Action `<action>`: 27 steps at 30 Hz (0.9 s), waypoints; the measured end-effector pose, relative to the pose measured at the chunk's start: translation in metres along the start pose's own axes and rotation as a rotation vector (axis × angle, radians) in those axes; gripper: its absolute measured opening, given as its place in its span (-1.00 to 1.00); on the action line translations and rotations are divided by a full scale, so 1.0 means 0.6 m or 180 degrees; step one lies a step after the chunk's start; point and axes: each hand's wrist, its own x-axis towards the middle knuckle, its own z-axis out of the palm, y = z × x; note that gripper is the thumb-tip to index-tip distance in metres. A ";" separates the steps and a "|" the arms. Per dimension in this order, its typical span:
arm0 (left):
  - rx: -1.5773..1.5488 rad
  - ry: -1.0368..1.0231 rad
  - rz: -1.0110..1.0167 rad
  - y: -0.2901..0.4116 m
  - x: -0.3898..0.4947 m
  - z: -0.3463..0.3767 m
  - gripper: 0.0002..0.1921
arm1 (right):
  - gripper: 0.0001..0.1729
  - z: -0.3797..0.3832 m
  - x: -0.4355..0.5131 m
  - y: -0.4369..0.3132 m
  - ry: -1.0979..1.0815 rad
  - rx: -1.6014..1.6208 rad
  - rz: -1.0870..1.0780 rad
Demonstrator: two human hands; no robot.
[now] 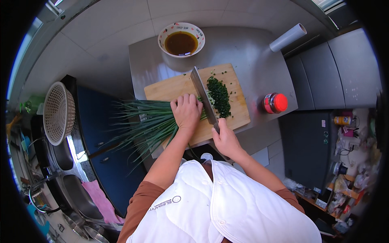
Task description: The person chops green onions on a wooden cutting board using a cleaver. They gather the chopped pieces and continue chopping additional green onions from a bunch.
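Observation:
My left hand point(187, 111) presses a large bunch of green scallions point(152, 121) down on a wooden cutting board point(170, 88). The long leaves fan out past the board's left edge. In my right hand point(226, 136) is the handle of a cleaver point(203, 91), its broad blade standing on edge just right of my left fingers, at the cut end of the bunch. Right of the blade lies a heap of finely chopped scallion point(219, 97), dark green with paler bits beside the steel. Loose bits are scattered around it on the board.
A patterned bowl of dark brown liquid point(181, 42) stands behind the board on the metal table point(252, 60). To the right are a red-lidded jar point(275, 103) and a plastic-film roll point(287, 38). A woven basket point(59, 114) sits by the sink point(80, 194) at left.

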 end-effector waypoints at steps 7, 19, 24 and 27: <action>0.0080 -0.0069 -0.0037 0.001 0.001 -0.001 -0.86 | -0.74 -0.034 -0.033 -0.022 -0.0086 0.0047 0.0197; 0.0140 -0.0140 -0.0040 0.002 0.001 0.000 -0.87 | -0.74 0.002 -0.015 -0.007 0.0164 0.0173 0.0042; 0.0224 -0.0223 -0.0073 0.002 -0.001 0.000 -0.86 | -0.74 -0.042 -0.042 -0.021 -0.0134 0.0174 0.0180; 0.0097 -0.0292 -0.0117 0.002 -0.003 0.000 -0.87 | -0.74 -0.034 -0.032 -0.016 -0.0220 0.0089 0.0200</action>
